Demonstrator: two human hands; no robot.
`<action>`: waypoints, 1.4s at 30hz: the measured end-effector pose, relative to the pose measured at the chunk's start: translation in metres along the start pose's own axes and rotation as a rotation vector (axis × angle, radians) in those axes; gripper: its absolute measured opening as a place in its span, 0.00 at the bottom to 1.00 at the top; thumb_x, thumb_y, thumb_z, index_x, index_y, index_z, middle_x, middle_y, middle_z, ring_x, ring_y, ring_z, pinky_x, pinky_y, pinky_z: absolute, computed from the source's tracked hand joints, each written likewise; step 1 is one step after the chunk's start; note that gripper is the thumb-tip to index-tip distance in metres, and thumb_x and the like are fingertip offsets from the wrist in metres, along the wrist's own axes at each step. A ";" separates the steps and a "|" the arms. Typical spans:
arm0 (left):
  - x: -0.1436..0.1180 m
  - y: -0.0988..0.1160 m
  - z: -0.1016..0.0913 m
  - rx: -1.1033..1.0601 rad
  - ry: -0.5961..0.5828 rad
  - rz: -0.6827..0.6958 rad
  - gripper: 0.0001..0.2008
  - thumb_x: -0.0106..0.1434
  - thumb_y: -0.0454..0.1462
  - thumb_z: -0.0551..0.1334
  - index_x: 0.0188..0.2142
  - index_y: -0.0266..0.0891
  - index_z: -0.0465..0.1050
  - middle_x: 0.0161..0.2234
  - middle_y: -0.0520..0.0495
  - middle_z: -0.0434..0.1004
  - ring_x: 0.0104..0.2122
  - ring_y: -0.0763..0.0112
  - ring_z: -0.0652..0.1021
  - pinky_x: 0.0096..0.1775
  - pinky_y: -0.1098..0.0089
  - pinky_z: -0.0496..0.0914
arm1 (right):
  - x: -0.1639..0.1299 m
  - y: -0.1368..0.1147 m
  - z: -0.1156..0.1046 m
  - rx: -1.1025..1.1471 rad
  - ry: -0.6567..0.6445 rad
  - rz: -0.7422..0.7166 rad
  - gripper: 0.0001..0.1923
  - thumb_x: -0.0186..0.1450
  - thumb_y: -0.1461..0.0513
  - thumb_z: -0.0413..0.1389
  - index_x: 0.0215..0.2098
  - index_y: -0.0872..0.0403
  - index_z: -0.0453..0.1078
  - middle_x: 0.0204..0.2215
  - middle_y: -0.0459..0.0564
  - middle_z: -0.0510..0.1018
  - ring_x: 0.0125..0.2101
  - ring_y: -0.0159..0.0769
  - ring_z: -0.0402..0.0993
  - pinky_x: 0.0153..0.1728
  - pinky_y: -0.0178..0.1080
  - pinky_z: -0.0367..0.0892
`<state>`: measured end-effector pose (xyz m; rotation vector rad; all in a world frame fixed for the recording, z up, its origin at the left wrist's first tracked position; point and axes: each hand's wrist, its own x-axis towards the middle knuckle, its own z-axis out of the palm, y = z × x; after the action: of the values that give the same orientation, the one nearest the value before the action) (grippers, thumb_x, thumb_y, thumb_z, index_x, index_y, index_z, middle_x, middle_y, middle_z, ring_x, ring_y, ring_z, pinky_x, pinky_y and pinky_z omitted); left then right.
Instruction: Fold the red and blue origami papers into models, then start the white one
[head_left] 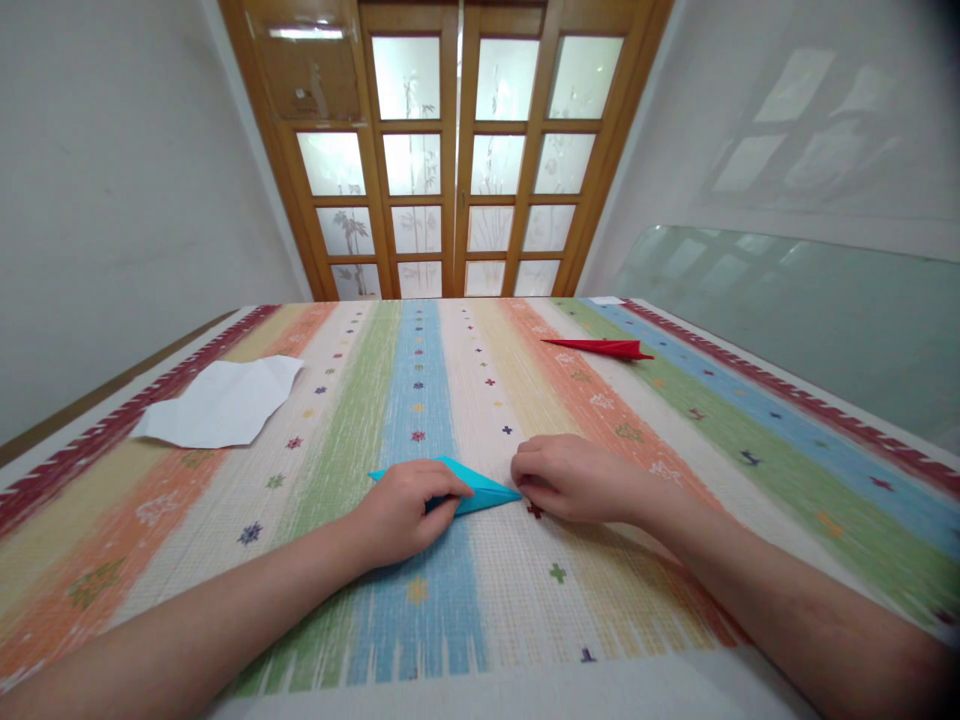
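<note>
left hand [401, 510] pressing folded blue paper [480, 487], right hand [574, 478] apparently pinching its tip

Matt blue paper [480, 487]; coarse woven tablecloth [450, 600].

Turquoise folded paper [480, 487], red folded paper [604, 347], white sheet [221, 403], tablecloth [525, 590] striped in pastel colours, dotted with small flowers

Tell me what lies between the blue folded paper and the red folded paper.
In the head view, only bare striped tablecloth lies between the blue folded paper and the red folded paper.
</note>
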<state>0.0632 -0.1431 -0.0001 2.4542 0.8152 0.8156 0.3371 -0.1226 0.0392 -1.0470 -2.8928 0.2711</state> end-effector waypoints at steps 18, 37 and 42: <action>0.001 -0.007 0.002 0.233 -0.156 0.067 0.15 0.65 0.29 0.57 0.47 0.38 0.78 0.48 0.43 0.78 0.48 0.62 0.75 0.51 0.60 0.71 | 0.003 0.014 0.006 0.231 -0.020 -0.080 0.08 0.66 0.63 0.57 0.31 0.52 0.77 0.29 0.47 0.78 0.31 0.33 0.72 0.36 0.36 0.63; 0.003 -0.002 -0.005 0.357 -0.319 0.179 0.21 0.70 0.31 0.53 0.60 0.40 0.68 0.59 0.44 0.72 0.59 0.61 0.71 0.62 0.56 0.63 | 0.006 0.001 0.008 0.307 0.112 -0.175 0.07 0.67 0.64 0.57 0.38 0.52 0.79 0.36 0.50 0.80 0.39 0.36 0.75 0.45 0.38 0.66; 0.004 -0.004 -0.006 0.294 -0.273 0.183 0.18 0.69 0.32 0.56 0.56 0.38 0.72 0.55 0.41 0.76 0.55 0.63 0.75 0.61 0.58 0.65 | 0.011 -0.009 0.023 0.239 0.141 -0.281 0.10 0.70 0.64 0.55 0.43 0.50 0.79 0.43 0.51 0.81 0.43 0.37 0.74 0.48 0.41 0.65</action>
<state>0.0606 -0.1363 0.0037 2.8515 0.6536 0.4265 0.3206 -0.1256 0.0181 -0.5901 -2.7476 0.4894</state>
